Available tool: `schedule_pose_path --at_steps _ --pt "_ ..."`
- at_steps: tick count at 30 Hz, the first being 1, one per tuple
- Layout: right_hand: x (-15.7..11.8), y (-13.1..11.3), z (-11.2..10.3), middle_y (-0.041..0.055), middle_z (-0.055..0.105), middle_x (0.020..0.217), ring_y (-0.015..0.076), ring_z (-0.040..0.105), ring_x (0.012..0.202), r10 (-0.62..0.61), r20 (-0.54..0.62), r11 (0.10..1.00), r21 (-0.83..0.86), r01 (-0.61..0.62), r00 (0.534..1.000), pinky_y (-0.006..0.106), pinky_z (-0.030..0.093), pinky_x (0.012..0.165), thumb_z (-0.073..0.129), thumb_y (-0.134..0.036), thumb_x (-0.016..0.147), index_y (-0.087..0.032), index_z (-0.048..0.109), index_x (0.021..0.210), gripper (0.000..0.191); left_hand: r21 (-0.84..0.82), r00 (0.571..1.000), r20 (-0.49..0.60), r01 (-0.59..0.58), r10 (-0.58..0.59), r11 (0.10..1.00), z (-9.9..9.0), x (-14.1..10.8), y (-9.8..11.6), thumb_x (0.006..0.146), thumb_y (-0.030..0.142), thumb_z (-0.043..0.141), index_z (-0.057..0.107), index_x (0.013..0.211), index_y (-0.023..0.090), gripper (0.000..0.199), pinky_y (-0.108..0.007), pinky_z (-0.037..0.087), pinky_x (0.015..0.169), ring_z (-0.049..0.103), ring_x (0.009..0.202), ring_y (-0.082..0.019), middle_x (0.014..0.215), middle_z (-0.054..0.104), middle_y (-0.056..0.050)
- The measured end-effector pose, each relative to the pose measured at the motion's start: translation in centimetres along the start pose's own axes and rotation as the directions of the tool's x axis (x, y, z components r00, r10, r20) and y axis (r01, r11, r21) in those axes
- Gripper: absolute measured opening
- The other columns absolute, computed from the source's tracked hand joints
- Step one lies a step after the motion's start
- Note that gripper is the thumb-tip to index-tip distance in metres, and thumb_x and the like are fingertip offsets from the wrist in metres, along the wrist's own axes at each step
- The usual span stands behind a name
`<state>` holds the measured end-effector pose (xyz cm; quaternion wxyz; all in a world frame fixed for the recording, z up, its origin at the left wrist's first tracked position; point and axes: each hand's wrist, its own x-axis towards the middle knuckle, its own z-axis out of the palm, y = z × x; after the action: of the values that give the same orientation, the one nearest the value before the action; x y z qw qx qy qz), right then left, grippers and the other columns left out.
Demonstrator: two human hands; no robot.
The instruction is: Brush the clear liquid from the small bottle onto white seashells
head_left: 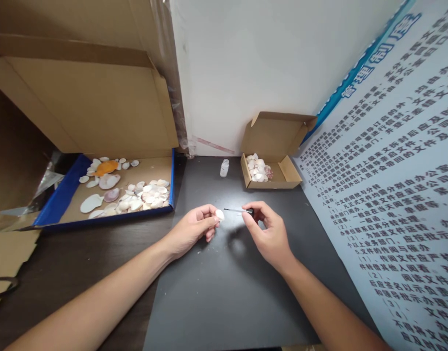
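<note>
A small white shell [219, 215] is pinched between the thumb and fingers of my left hand [198, 224]. My right hand [265, 226] grips the black cap of a thin brush [233, 210], whose tip points left at the shell with a small gap between them. Behind the hands, a small clear bottle with a white label [224, 168] stands upright on the dark grey mat [205, 302]; whether its mouth is open is too small to tell.
At the left, a blue-edged cardboard box [110, 222] holds many shells, one of them orange [106, 168]. A smaller open cardboard box [278, 185] with shells stands at the back right. A white wall [246, 63] rises behind, and a printed poster [385, 161] borders the right side.
</note>
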<state>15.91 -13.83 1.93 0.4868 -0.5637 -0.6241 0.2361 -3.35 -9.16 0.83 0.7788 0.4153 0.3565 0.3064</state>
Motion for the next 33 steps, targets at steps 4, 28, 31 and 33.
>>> schedule_pose_path --at_steps 4,28,31,33 --pt "-0.18 -0.28 0.01 -0.0018 0.059 0.068 0.0127 0.052 0.059 -0.051 0.037 0.999 0.018 0.05 0.998 0.024 0.045 0.057 0.06 -0.024 0.087 -0.02 0.067 0.091 0.009 0.0 1.0 -0.002 -0.017 0.017 1.0 -0.03 0.01 -0.08 0.075 0.036 0.077 0.057 0.082 0.015 0.03 -0.018 0.037 0.048 0.041 0.048 -0.004 0.066 0.053 0.005" --pt "-0.26 -0.26 0.07 -0.0006 0.061 0.069 0.0138 0.054 0.06 -0.14 0.038 0.983 -0.117 0.144 0.989 0.026 0.047 0.061 0.06 -0.023 0.088 -0.019 0.068 0.091 0.009 -0.049 0.997 -0.038 -0.065 0.063 0.997 0.05 0.02 -0.19 0.077 0.035 0.076 0.063 0.083 0.014 0.025 -0.021 0.033 0.052 0.035 0.053 -0.006 0.064 0.044 0.006" --pt "-0.26 -0.29 0.1 -0.0005 0.061 0.069 0.0142 0.055 0.061 -0.133 -0.014 0.985 -0.117 0.13 0.991 0.026 0.048 0.06 0.06 -0.024 0.088 -0.02 0.068 0.092 0.01 -0.046 0.997 -0.047 -0.061 0.058 0.997 0.04 0.04 -0.23 0.076 0.036 0.076 0.062 0.082 0.015 0.026 -0.021 0.032 0.052 0.036 0.052 -0.006 0.062 0.044 0.006" --pt "-0.25 -0.25 0.13 -0.0005 0.062 0.069 0.0143 0.055 0.06 -0.137 -0.009 0.984 -0.116 0.135 0.991 0.026 0.047 0.06 0.06 -0.025 0.088 -0.02 0.068 0.092 0.01 -0.041 0.997 -0.046 -0.061 0.059 0.997 -0.02 0.07 -0.33 0.076 0.037 0.076 0.062 0.083 0.015 0.027 -0.021 0.032 0.051 0.037 0.051 -0.006 0.063 0.046 0.006"
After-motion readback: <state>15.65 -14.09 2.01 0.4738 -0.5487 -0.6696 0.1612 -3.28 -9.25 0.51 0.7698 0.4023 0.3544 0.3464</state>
